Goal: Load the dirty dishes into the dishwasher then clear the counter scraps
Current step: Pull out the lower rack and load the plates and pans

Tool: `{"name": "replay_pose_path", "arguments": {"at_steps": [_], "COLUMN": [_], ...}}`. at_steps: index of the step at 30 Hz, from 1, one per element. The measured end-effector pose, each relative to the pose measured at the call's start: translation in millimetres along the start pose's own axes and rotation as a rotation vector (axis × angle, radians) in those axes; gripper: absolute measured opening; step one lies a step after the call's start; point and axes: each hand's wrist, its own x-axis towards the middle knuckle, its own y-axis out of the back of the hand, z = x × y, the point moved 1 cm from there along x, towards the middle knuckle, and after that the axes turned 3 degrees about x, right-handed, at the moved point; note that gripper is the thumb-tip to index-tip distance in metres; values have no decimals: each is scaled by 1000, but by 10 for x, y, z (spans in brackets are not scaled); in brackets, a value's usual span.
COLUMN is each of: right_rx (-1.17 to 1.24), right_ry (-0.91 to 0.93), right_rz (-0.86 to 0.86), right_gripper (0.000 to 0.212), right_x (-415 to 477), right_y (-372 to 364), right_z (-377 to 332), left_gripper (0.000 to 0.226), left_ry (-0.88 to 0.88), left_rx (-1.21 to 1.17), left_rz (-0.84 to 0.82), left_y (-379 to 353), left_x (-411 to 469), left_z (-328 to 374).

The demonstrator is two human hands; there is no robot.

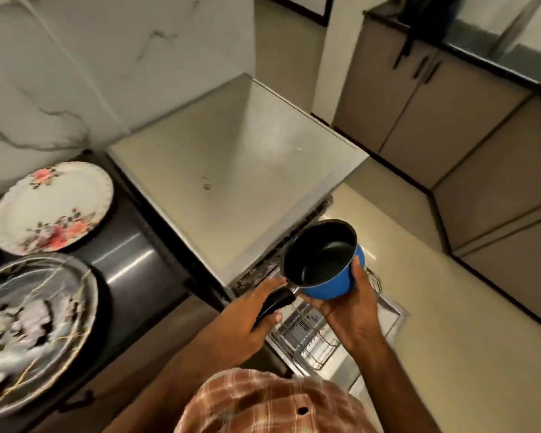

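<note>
1. head view: a small blue enamel saucepan [325, 264] with a dark non-stick inside is held in the air at mid-frame, mouth tilted up toward the camera and looking empty.
2. its short black plastic handle [277, 303] runs down and left from the bowl. the left hand [249, 320] wraps round it, while the right hand [352, 310] cups the blue wall from below, fingers curled up its side.
3. the thin wire dishwasher rack [310, 337] lies directly beneath both hands, drawn out from under the brushed steel dishwasher top [231, 170]. the coming move is likely straight down, and the right hand is the nearer to it.
4. well apart on the left, a scalloped white plate with pink flowers [52, 207] and a round metal-rimmed dish [88, 295] of pale scraps [19, 323] sit on the dark glossy bench [122, 214], not yet loaded.
</note>
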Motion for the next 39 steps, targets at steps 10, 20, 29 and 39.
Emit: {"name": "replay_pose_path", "arguments": {"at_steps": [10,20,29,39], "right_rx": [118,-226,-338,-321], "right_ry": [-137,-178,-162,-211], "right_rz": [199,317,334,324], "right_gripper": [48,67,72,71], "right_x": [247,1443,2267,2556], "right_y": [1052,2019,2753,2974], "right_z": [-120,264,539,689], "left_gripper": [28,19,30,29], "left_ry": [-30,269,399,616], "left_rx": [19,-12,78,-171], "left_rz": [-130,-193,-80,-3], "left_y": [-1155,-1954,-2756,-3099], "left_x": [1249,2730,4158,4899], "left_z": [595,-679,-1965,-2627]}}
